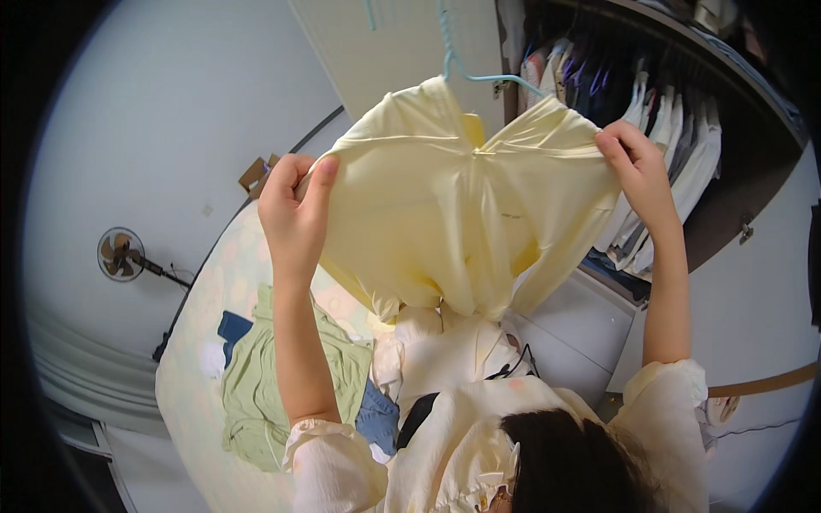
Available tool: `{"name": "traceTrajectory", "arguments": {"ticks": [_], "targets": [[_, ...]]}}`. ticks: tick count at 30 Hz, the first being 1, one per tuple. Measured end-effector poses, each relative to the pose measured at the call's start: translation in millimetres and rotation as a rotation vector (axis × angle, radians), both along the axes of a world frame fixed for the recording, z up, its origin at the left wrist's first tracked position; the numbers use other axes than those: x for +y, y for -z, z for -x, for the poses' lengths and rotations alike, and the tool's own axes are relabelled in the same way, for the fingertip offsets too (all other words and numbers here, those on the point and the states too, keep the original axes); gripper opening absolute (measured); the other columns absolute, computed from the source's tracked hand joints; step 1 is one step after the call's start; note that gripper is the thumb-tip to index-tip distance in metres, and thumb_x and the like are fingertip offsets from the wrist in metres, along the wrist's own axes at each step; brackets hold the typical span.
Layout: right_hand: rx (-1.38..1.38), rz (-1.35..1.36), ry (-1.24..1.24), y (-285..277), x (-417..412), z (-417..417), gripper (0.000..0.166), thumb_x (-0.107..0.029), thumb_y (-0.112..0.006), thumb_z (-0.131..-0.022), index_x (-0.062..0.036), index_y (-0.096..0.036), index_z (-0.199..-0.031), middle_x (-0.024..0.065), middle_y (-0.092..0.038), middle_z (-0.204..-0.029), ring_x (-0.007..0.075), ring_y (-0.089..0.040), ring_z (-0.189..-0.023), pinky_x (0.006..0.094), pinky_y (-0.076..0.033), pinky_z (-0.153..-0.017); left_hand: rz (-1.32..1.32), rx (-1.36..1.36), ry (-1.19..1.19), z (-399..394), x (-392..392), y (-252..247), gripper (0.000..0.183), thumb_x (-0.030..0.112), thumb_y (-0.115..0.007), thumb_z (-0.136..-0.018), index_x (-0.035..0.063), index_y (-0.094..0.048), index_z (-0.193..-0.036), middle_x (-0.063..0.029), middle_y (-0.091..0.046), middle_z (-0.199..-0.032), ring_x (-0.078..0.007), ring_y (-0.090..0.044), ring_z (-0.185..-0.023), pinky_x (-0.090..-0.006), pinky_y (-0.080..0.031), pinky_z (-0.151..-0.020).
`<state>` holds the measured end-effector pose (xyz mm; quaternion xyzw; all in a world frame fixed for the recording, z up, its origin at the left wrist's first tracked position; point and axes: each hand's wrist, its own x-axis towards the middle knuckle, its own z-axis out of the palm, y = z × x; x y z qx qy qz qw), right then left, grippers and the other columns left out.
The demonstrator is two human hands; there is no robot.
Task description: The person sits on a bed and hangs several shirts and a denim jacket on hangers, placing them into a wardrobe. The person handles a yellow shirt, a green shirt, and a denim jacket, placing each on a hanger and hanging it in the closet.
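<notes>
A pale yellow garment (410,211) with a gathered front is spread between my hands, on a light blue hanger (490,77) whose upper part rises out of its neckline. My left hand (298,199) pinches the garment's edge at its left side, thumb in front. At the opposite side my right hand (635,167) grips the other upper corner. The lower part of the garment hangs in folds above my lap.
A green garment (256,391) and blue denim (377,417) lie on the bed (186,385) at left. At right, an open wardrobe (718,224) holds hanging clothes (680,167). A fan (120,254) stands beyond the bed.
</notes>
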<state>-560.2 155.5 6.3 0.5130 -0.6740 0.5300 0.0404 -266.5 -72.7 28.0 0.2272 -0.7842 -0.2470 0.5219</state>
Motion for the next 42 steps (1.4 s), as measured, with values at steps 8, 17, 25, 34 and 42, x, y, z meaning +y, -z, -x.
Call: {"name": "traceTrajectory", "arguments": {"ticks": [8, 17, 25, 34, 42], "targets": [[0.167, -0.034, -0.103, -39.6, 2.7, -19.7, 0.023, -0.021, -0.05, -0.094, 0.0019, -0.056, -0.093, 0.0055, -0.053, -0.08, 0.013, -0.049, -0.074, 0.0256, -0.041, -0.071, -0.051, 0.022, 0.101, 15.5, -0.5, 1.2, 0.029, 0.024, -0.066, -0.087, 0.0033, -0.052, -0.072, 0.0072, -0.037, -0.06, -0.0034, -0.031, -0.055, -0.0209, -0.026, -0.049], [0.225, -0.068, -0.26, -67.6, -20.4, -17.4, 0.024, -0.018, -0.05, -0.093, 0.0005, -0.059, -0.105, 0.0071, -0.06, -0.095, 0.014, -0.056, -0.087, 0.0262, -0.044, -0.079, -0.071, 0.048, 0.14, 18.2, -5.1, 5.3, 0.029, 0.024, -0.066, -0.087, 0.003, -0.053, -0.072, 0.0065, -0.04, -0.06, -0.0032, -0.033, -0.055, -0.0209, -0.027, -0.049], [0.133, -0.278, -0.499, -94.5, -35.8, -1.1, 0.012, -0.014, -0.057, -0.089, -0.0017, -0.059, -0.089, -0.0004, -0.059, -0.075, 0.0051, -0.054, -0.071, 0.0208, -0.044, -0.067, -0.094, -0.074, 0.2, 16.7, -17.3, 10.1, 0.03, 0.024, -0.066, -0.085, 0.002, -0.053, -0.071, 0.0051, -0.041, -0.058, -0.004, -0.035, -0.055, -0.0214, -0.028, -0.048], [0.094, -0.257, -0.573, -91.2, -70.2, -32.3, 0.038, -0.011, -0.055, -0.09, -0.0047, -0.048, -0.127, 0.0076, -0.064, -0.105, 0.0122, -0.06, -0.097, 0.0269, -0.045, -0.088, -0.125, -0.059, 0.203, 23.2, -20.3, 14.9, 0.03, 0.024, -0.065, -0.086, 0.0028, -0.052, -0.07, 0.0056, -0.04, -0.058, -0.004, -0.034, -0.055, -0.0218, -0.028, -0.048], [0.145, -0.211, -0.403, -87.0, -48.7, 5.3, 0.034, -0.03, -0.047, -0.096, -0.004, -0.057, -0.114, 0.0043, -0.061, -0.097, 0.0128, -0.057, -0.087, 0.0264, -0.044, -0.08, -0.147, 0.057, 0.152, 6.6, -45.1, 26.4, 0.031, 0.025, -0.065, -0.087, 0.0037, -0.051, -0.069, 0.0074, -0.038, -0.059, -0.0026, -0.032, -0.055, -0.0212, -0.025, -0.047]]}}
